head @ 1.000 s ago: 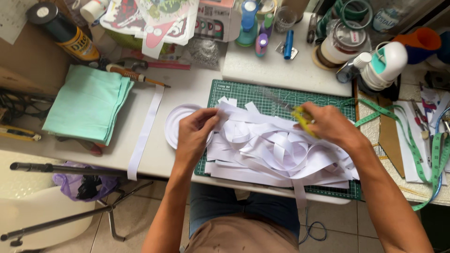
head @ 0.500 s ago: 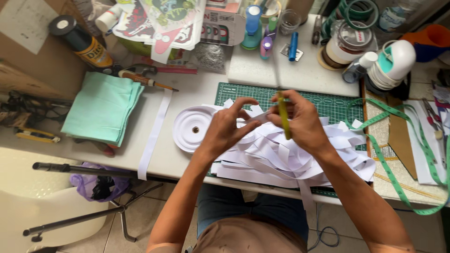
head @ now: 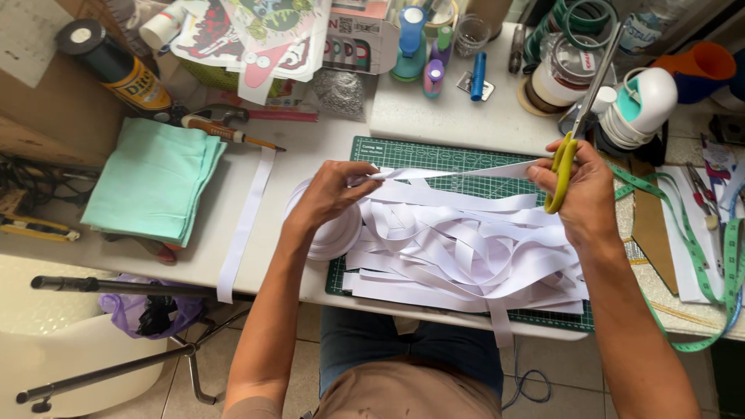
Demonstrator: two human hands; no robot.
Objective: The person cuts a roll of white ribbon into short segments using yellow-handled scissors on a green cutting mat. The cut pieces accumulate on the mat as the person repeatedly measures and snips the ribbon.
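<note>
1. Your left hand (head: 330,194) pinched the left end of a white ribbon strip (head: 458,171) between thumb and fingertips, and your right hand (head: 583,192) was clenched through the yellow-green handles of a pair of scissors (head: 578,116).
2. That strip was thin, flat and smooth, drawn nearly straight between your two hands; under it lay a loose heap of cut ribbon pieces (head: 466,256), curling and overlapping on a green gridded cutting mat (head: 434,155).
3. You held your left wrist bent, knuckles up, above a round white ribbon spool (head: 326,237) at the mat's left edge.
4. You kept your right hand at the mat's right side, with the long metal blades pointing up and away toward the far clutter of tape rolls (head: 570,66).
5. Its right end reached your right hand just beside the scissor handles; whether those fingers also gripped it I cannot tell.
6. Folded mint-green cloth (head: 151,178) lay well to the left on the white table (head: 434,116).
</note>
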